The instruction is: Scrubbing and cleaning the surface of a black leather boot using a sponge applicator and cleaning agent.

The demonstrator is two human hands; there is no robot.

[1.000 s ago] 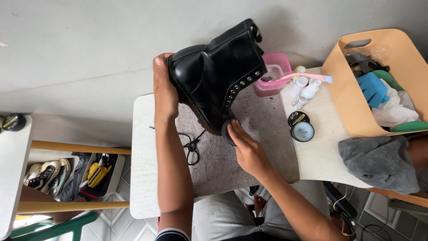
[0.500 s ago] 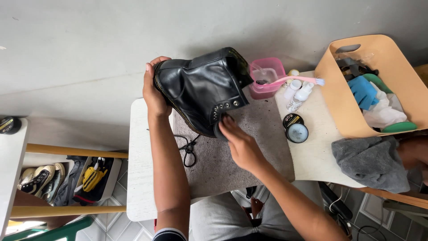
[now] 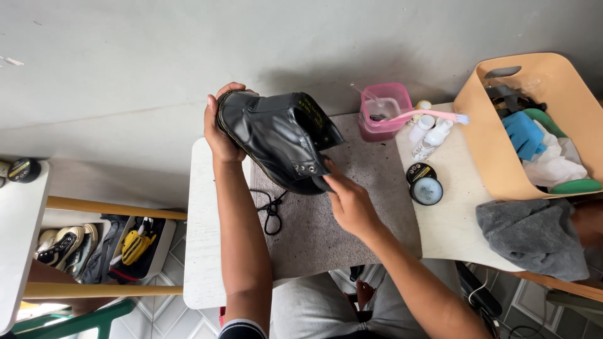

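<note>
A person seated at a small white table (image 3: 204, 251) holds a black leather ankle boot (image 3: 276, 141) just above the grey felt mat (image 3: 352, 213) that covers the tabletop. Nearest the camera, the right hand (image 3: 348, 204) reaches up from below, its fingertips pressed to the boot's collar beside the metal eyelets, the fingers half curled rather than clamped. Beyond it, the left hand (image 3: 220, 129) wraps the toe end, fingers closed around the sole edge and bearing the weight of the boot, which lies tilted on its side with the opening turned toward the wall. As far as the view shows, the work looks to be at an early or middle stage: the eyelets stand empty and a black lace (image 3: 270, 210) lies loose on the mat under the boot, while an opened tin of polish (image 3: 425, 185) sits untouched by either hand. The leather appears dull and creased, with soft highlights across the toe, and no cloth or brush is in hand. Farther back stand a pink cup (image 3: 383, 113) with a pink toothbrush (image 3: 433, 115) resting across it, small white bottles (image 3: 430, 135), a grey rag (image 3: 534, 235) and a tan basket (image 3: 483, 135) of cloths.
</note>
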